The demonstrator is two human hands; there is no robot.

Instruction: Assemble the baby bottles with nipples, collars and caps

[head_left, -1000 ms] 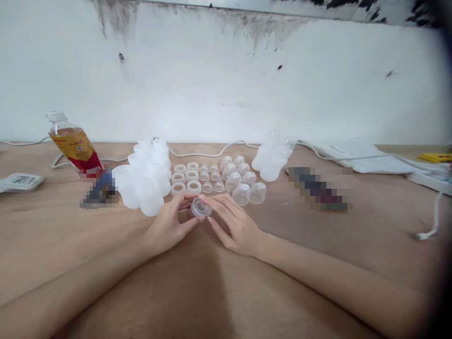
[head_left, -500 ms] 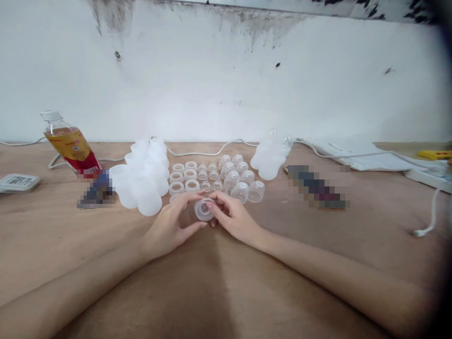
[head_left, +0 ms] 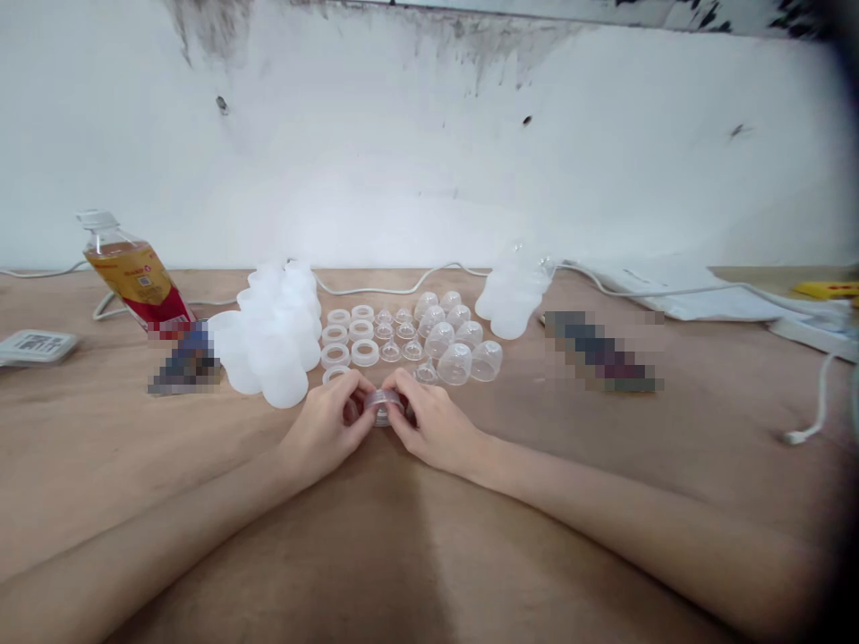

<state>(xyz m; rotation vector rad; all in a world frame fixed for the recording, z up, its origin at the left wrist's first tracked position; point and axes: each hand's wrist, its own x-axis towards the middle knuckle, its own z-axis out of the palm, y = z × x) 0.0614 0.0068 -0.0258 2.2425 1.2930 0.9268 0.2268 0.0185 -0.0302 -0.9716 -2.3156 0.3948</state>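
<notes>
Between both hands, just above the wooden table, is a clear bottle collar ring (head_left: pixel 383 399), seen nearly edge-on. Its lower part seems to hold a teat, but fingers cover much of it. My left hand (head_left: pixel 332 416) pinches the ring from the left with thumb and forefinger. From the right, my right hand (head_left: pixel 429 416) grips the same ring with its fingers curled. Just beyond the hands are rows of collar rings (head_left: pixel 364 353), clear teats (head_left: pixel 412 351) and domed bottle caps (head_left: pixel 455 364). One teat (head_left: pixel 425 372) lies close to my right fingers.
Frosted white bottles (head_left: pixel 285 371) cluster at left, beside a drink bottle (head_left: pixel 138 282). Assembled capped bottles (head_left: pixel 510 300) stand back right. A blurred-out flat item (head_left: pixel 597 351), a white cable (head_left: pixel 403 291) and a power strip (head_left: pixel 815 338) lie on the wooden table (head_left: pixel 255 555).
The ring has been tipped from facing me to nearly edge-on. My left hand has closed in from the side and now grips it together with my right.
</notes>
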